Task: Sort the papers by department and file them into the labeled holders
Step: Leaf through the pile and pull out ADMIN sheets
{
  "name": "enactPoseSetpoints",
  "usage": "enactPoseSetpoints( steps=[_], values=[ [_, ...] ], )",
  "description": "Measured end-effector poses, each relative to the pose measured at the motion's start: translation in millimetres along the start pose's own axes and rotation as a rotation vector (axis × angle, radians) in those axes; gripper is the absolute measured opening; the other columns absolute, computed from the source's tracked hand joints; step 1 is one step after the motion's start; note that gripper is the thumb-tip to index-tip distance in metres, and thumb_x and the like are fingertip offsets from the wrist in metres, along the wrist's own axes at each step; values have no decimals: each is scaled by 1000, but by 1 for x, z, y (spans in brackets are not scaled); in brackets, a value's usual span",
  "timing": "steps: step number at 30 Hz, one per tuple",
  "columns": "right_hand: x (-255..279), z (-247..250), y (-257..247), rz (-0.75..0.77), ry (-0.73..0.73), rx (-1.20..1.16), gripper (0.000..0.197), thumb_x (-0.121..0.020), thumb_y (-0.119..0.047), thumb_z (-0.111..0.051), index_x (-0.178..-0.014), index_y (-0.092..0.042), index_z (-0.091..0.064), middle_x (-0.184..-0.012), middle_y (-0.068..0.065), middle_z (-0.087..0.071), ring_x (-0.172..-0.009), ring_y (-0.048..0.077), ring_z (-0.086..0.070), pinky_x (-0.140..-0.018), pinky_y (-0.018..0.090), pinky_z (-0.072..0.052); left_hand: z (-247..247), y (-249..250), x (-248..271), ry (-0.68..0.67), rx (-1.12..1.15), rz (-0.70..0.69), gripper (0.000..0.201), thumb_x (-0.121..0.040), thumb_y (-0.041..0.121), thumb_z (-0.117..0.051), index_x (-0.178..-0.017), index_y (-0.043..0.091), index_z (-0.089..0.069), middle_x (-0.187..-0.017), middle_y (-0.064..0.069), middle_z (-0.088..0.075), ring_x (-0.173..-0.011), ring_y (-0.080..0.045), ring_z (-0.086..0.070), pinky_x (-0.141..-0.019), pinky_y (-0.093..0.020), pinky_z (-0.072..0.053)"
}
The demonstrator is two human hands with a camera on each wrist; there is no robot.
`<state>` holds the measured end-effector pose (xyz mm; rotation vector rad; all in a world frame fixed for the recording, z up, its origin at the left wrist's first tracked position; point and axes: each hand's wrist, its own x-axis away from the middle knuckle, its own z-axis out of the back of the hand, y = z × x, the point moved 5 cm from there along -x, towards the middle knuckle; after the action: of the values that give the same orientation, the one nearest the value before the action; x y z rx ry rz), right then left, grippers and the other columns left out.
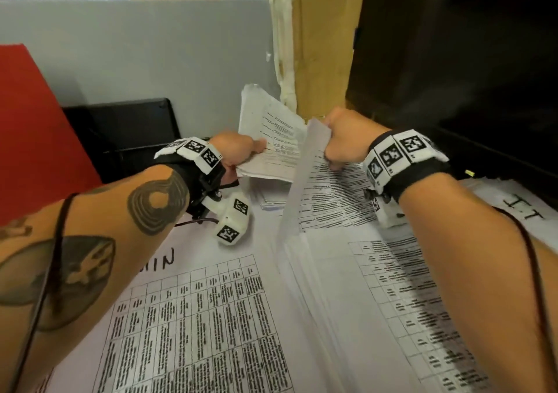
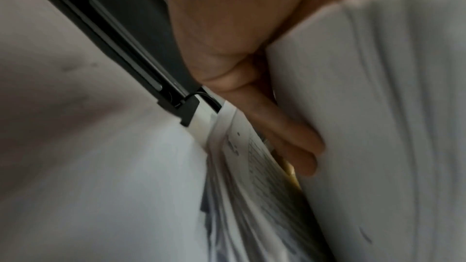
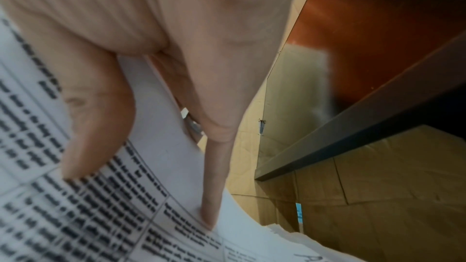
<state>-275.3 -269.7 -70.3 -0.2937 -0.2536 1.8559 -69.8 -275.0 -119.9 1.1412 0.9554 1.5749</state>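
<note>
My left hand [image 1: 241, 152] grips a thick bundle of printed papers [image 1: 271, 133] by its near edge, thumb on top, holding it tilted above the desk. In the left wrist view its fingers [image 2: 290, 138] lie under that bundle [image 2: 378, 107]. My right hand [image 1: 338, 146] pinches the far edge of a printed sheet [image 1: 305, 181] and lifts it off a tall stack of table-printed papers [image 1: 377, 296]. The right wrist view shows the thumb [image 3: 95, 127] on the sheet's [image 3: 151, 111] printed face and a finger [image 3: 214, 186] behind it.
A sheet hand-lettered "ADMIN" [image 1: 196, 317] lies at the lower left, one marked "I.T" [image 1: 528, 211] at the right. A black holder [image 1: 126, 133] stands behind my left wrist, beside a red board [image 1: 30, 120]. Grey partition [image 1: 151, 45], cardboard [image 1: 326, 45] and a dark shelf [image 1: 453, 60] close the back.
</note>
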Motion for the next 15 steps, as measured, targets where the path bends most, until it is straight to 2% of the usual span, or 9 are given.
enactPoseSetpoints(
  steps=[2,4,5,6,8,9,11,12,15],
  values=[
    [3,-1,-2,-17,-7,-25,28,-82,6,-71,-67,-17,-64,-68,7,-71,-64,15,-67,-56,25,-46,-9,-4,-5,-37,-95,20,43,-99,31,-67,-128,0,-59,-104,-9,-74,-86,-24,-74,-77,-42,-64],
    [5,-2,-4,-17,-6,-37,26,-85,4,-70,-70,-17,-65,-72,9,-74,-66,16,-70,-62,29,-54,-7,-5,-4,-39,-331,50,47,-92,47,-72,-118,10,-61,-105,-8,-74,-93,-27,-73,-85,-44,-62],
    [5,-2,-4,-20,-7,-46,24,-86,3,-69,-73,-16,-66,-73,9,-75,-69,17,-72,-67,32,-58,-4,-2,0,-31,-439,59,44,-88,50,-75,-110,14,-63,-101,-6,-74,-89,-24,-72,-81,-37,-61],
    [4,-3,-3,-20,-3,-51,22,-86,4,-69,-75,-15,-67,-74,9,-76,-70,18,-73,-70,33,-60,1,1,1,-11,-536,52,39,-87,49,-78,-102,16,-64,-93,-5,-72,-79,-21,-69,-71,-29,-58],
    [4,-3,-4,-12,-3,-44,18,-85,5,-69,-80,-13,-71,-77,8,-76,-73,18,-73,-71,33,-59,10,6,3,34,-648,29,29,-90,35,-77,-89,11,-62,-76,-6,-64,-60,-20,-56,-49,-21,-47],
    [3,-4,-4,-11,-8,-44,17,-84,5,-70,-84,-11,-73,-78,8,-77,-75,18,-73,-72,33,-59,13,7,2,51,-638,28,24,-93,25,-75,-85,8,-61,-68,-7,-61,-53,-19,-53,-44,-20,-44],
    [3,-3,-3,-6,-15,-57,18,-84,6,-69,-86,-10,-75,-77,8,-77,-75,19,-74,-75,35,-61,14,9,-1,86,-595,18,22,-95,14,-71,-79,5,-58,-56,-8,-56,-40,-17,-48,-39,-19,-41],
    [2,-3,-3,-9,-14,-66,20,-85,6,-67,-84,-12,-75,-74,7,-77,-73,19,-75,-75,36,-62,14,9,-3,94,-570,15,25,-96,13,-69,-76,6,-56,-57,-8,-55,-38,-16,-47,-37,-18,-41],
    [1,1,0,-16,-7,-95,21,-86,6,-64,-85,-11,-75,-77,9,-78,-72,20,-77,-75,38,-64,2,9,-6,89,-471,-7,28,-99,11,-67,-74,7,-53,-68,-8,-54,-51,-17,-50,-41,-18,-47]
  ],
)
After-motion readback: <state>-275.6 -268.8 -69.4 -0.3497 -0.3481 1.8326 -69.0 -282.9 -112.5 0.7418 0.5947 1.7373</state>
